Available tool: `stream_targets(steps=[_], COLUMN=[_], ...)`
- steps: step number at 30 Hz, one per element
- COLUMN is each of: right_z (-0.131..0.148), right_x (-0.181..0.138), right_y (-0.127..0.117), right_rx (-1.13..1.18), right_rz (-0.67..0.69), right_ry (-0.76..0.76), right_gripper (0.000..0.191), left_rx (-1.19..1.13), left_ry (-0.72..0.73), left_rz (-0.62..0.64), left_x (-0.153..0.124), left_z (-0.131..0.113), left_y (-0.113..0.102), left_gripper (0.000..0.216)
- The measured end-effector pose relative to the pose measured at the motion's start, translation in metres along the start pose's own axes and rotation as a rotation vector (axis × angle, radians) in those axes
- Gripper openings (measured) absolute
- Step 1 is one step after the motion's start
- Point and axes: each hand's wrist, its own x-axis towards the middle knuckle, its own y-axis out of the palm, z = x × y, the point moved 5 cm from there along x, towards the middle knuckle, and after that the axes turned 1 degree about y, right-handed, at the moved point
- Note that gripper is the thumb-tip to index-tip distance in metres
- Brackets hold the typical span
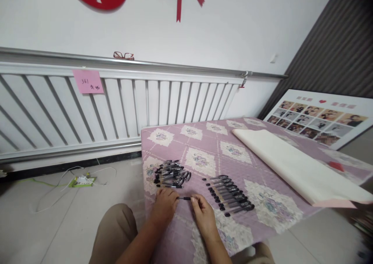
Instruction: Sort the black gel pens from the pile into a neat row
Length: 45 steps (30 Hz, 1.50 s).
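A black-and-clear pen [185, 198] lies crosswise between my two hands, just above the patterned tablecloth [175, 233]. My left hand [165, 205] is closed on one end of it. The fingers of my right hand [203, 212] pinch its other, black end. Beyond my left hand sits a jumbled pile of similar pens [170, 173]. To the right of my right hand, several pens [230, 196] lie side by side in a slanting row, with small black pieces, apparently caps, at their left ends.
A folded cream sheet [279, 163] covers part of the table's right side. Behind it leans a photo board [317, 116]. A white radiator [116, 112] runs along the wall, with glasses [124, 56] on the pipe. A power strip [83, 180] with cables lies on the floor.
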Motion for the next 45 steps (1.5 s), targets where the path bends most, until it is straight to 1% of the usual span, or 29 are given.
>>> stream_targets(steps=[3, 7, 12, 16, 19, 21, 24, 28, 37, 39, 42, 45], right_z=[-0.004, -0.001, 0.007, 0.005, 0.002, 0.001, 0.004, 0.007, 0.005, 0.004, -0.001, -0.009], right_x=[0.0, 0.0, -0.001, -0.001, 0.0, 0.0, 0.0, -0.001, -0.001, -0.001, 0.001, 0.004], right_y=[0.001, 0.002, -0.001, 0.0, 0.0, -0.001, 0.0, 0.001, 0.003, 0.003, 0.0, -0.005], right_rx=[0.049, 0.031, -0.028, -0.077, -0.024, 0.029, 0.034, -0.036, -0.172, -0.172, -0.124, -0.088], right_rz=[0.024, 0.065, 0.047, 0.033, 0.008, 0.001, 0.033, 0.063, 0.026, 0.026, 0.01, -0.059], right_ry=[0.014, -0.013, -0.044, -0.051, -0.036, -0.023, -0.021, -0.028, -0.065, -0.061, -0.022, 0.044], right_gripper=[0.036, 0.031, 0.032, 0.037, 0.031, 0.032, 0.031, 0.031, 0.042, 0.041, 0.033, 0.032], left_rx=[-0.001, -0.005, -0.023, -0.023, -0.02, -0.015, -0.011, -0.02, -0.033, -0.044, -0.063, -0.132], left_ry=[-0.011, -0.02, -0.012, -0.012, -0.017, -0.024, -0.03, -0.035, -0.007, -0.007, -0.02, -0.084], left_rz=[0.0, -0.007, 0.002, 0.003, -0.006, -0.006, 0.015, 0.037, 0.057, 0.061, 0.058, -0.019], left_x=[0.0, 0.0, 0.0, 0.0, 0.0, 0.0, 0.001, 0.0, 0.0, 0.0, 0.0, 0.0], left_z=[0.001, 0.002, 0.0, 0.0, 0.0, 0.001, 0.001, 0.002, 0.0, -0.001, -0.001, 0.005], left_y=[0.001, 0.0, -0.001, -0.002, -0.003, -0.003, -0.001, 0.0, -0.002, -0.002, -0.003, -0.006], left_gripper=[0.015, 0.015, 0.015, 0.015, 0.015, 0.015, 0.015, 0.016, 0.019, 0.02, 0.02, 0.021])
